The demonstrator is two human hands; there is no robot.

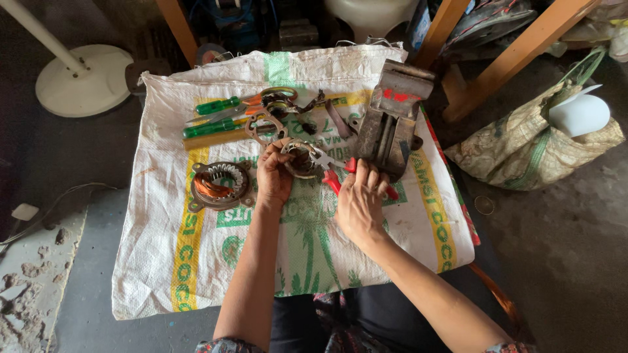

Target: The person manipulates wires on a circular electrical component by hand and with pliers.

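Observation:
My left hand [273, 175] grips a round metal motor part [299, 159] with a dark ring inside, held just above a white woven sack [196, 274]. My right hand [361, 199] is closed on red-handled pliers [330, 171], whose jaws reach to the part's right edge. A motor stator with copper windings [219, 185] lies on the sack to the left of my left hand.
Two green-handled screwdrivers [219, 106], a metal bracket plate [265, 124] and a dark strap lie at the sack's far side. A rusty bench vise [391, 117] stands at the right. A white fan base [82, 78] sits far left, a woven bag [536, 144] right, wooden legs behind.

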